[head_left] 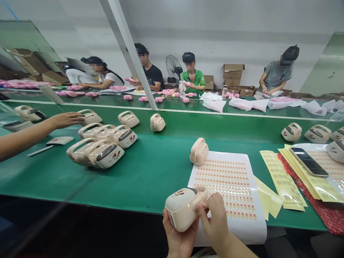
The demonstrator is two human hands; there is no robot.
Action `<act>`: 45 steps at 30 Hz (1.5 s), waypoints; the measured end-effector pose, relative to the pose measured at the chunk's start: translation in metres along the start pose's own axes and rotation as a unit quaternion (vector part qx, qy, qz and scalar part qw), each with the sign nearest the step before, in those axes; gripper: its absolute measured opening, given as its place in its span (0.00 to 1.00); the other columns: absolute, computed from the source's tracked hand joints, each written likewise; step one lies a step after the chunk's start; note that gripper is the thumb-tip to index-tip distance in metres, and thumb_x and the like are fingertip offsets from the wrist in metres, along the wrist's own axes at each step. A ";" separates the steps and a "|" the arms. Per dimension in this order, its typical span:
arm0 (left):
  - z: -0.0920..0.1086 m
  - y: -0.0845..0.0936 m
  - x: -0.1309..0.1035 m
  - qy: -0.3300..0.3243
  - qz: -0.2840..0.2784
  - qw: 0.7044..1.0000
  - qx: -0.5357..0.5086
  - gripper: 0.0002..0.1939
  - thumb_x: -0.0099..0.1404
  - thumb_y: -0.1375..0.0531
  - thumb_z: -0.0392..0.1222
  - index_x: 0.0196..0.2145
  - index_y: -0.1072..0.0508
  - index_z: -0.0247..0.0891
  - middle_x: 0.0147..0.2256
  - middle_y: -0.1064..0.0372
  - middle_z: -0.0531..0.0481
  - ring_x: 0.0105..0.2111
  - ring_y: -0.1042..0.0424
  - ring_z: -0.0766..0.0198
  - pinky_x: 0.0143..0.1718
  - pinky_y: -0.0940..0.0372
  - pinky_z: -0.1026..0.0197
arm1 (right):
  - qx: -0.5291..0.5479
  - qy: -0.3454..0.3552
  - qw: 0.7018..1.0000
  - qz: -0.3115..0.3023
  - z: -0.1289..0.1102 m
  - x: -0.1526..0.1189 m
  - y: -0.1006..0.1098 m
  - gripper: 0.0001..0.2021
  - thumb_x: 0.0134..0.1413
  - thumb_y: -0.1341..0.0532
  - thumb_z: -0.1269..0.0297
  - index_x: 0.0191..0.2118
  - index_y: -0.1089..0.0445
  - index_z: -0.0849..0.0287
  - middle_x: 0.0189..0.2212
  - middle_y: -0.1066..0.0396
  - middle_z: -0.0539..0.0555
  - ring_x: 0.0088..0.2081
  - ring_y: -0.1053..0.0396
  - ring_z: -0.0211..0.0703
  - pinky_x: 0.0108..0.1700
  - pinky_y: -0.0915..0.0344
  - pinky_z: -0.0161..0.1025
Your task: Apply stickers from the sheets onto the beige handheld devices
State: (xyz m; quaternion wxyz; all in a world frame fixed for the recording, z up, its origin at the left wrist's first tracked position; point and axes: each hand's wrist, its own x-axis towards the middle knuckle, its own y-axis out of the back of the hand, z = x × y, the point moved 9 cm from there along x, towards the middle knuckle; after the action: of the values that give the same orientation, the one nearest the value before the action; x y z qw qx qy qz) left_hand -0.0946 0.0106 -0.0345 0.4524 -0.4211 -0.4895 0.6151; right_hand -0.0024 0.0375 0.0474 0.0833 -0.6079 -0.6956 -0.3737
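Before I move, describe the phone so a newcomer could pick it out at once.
On the green table, look right, past the large white sticker sheet, to the yellow sheets right of the red wrap. The phone lies on them, a slim rectangle whose dark screen sets it apart from the pale sheets around it.

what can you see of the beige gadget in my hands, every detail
The beige gadget looks like glossy plastic: rounded body, whitish face with a red print, dark strip, handle. It is held tilted beside the printed sheet. The left hand supports it from below; the right hand is at the handle.
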 end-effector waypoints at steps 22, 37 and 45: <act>-0.008 -0.006 -0.002 0.040 -0.014 0.996 0.076 0.16 0.62 0.47 0.50 0.44 0.27 0.47 0.44 0.27 0.48 0.47 0.31 0.56 0.47 0.37 0.56 | 0.215 -0.276 0.926 -0.145 0.050 0.010 -0.005 0.16 0.45 0.39 0.54 0.39 0.37 0.56 0.19 0.50 0.42 0.22 0.49 0.35 0.26 0.49 0.34; 0.013 -0.056 0.004 -0.081 -0.193 0.714 0.668 0.45 0.30 0.31 0.28 0.49 0.32 0.47 0.50 0.34 0.44 0.51 0.38 0.40 0.54 0.49 0.43 | 0.165 -0.243 0.912 -0.288 0.015 0.031 0.026 0.13 0.40 0.40 0.75 0.35 0.34 0.54 0.23 0.34 0.45 0.24 0.46 0.35 0.28 0.47 0.33; 0.000 -0.082 -0.007 -0.171 -0.316 0.544 0.759 0.51 0.39 0.32 0.35 0.57 0.50 0.54 0.55 0.40 0.43 0.53 0.40 0.42 0.49 0.41 0.43 | 0.146 -0.211 0.914 -0.314 0.003 0.033 0.029 0.13 0.41 0.43 0.78 0.34 0.38 0.55 0.25 0.35 0.45 0.30 0.39 0.37 0.33 0.44 0.33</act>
State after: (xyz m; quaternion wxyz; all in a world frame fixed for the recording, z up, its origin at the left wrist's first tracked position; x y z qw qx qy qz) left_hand -0.0807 0.0129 0.0465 0.6761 0.3739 -0.0095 0.6349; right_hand 0.0173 0.0649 0.0762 -0.0993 -0.4039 -0.8990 -0.1374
